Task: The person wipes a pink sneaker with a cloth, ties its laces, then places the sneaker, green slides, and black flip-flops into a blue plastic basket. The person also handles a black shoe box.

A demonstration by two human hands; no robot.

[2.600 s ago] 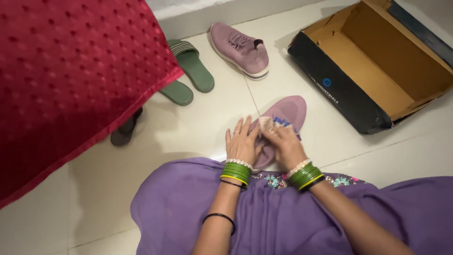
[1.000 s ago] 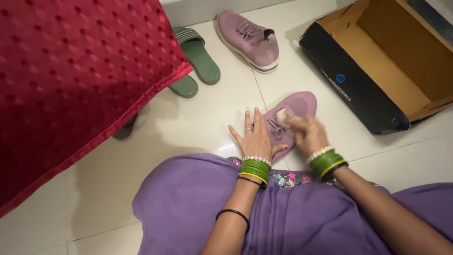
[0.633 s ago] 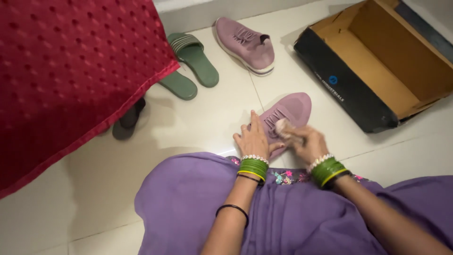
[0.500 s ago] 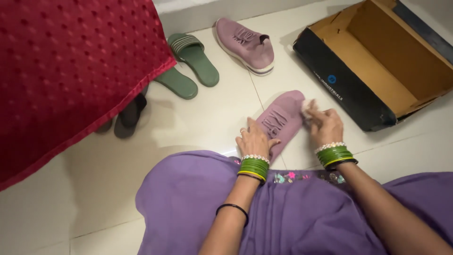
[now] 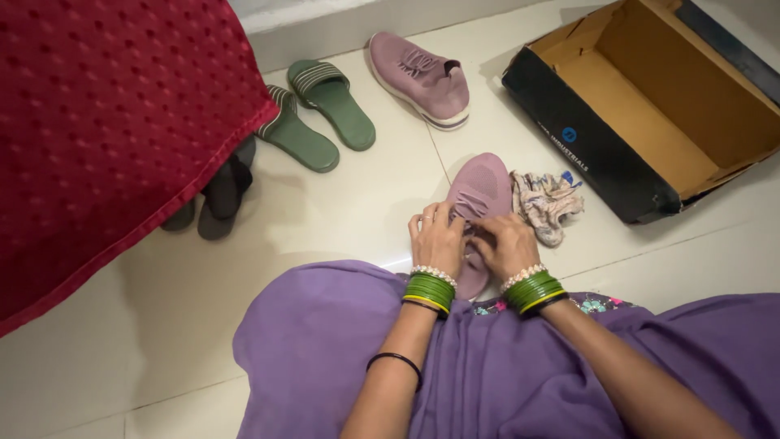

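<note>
Left hand point(image 5: 437, 238) and right hand point(image 5: 505, 244) (fingers curled) both grip the mauve shoe point(image 5: 479, 195) beneath them.

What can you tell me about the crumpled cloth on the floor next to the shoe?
The crumpled cloth is a soft, pale rag with a faded print and a small blue patch at one edge. It lies bunched in a loose heap on the white tiled floor, just right of the mauve knit shoe and touching its side. The open shoebox sits a little beyond it. Neither the left hand nor the right hand touches it; both rest on the shoe's laces.
</note>
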